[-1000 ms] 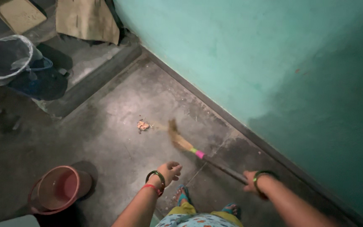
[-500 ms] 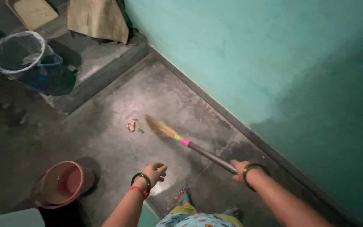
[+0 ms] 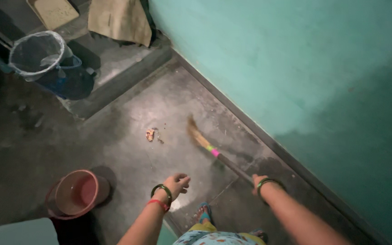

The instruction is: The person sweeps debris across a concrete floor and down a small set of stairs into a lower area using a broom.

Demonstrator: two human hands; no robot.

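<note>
Rough grey concrete floor (image 3: 128, 168) is running up to a smooth teal wall (image 3: 273, 59) with a dark skirting strip. Nearest, left hand (image 3: 176, 183) is hanging free, fingers loosely curled, holding nothing. Right hand (image 3: 258, 181) is clenching the dark round handle of a broom (image 3: 214, 152), its straw bristles fanning on the floor just beside a small orange scrap (image 3: 150, 134). A round pink plastic bucket (image 3: 75, 193) is sitting left. Farther off, a lined bin (image 3: 37, 52) is standing by the raised step.
</note>
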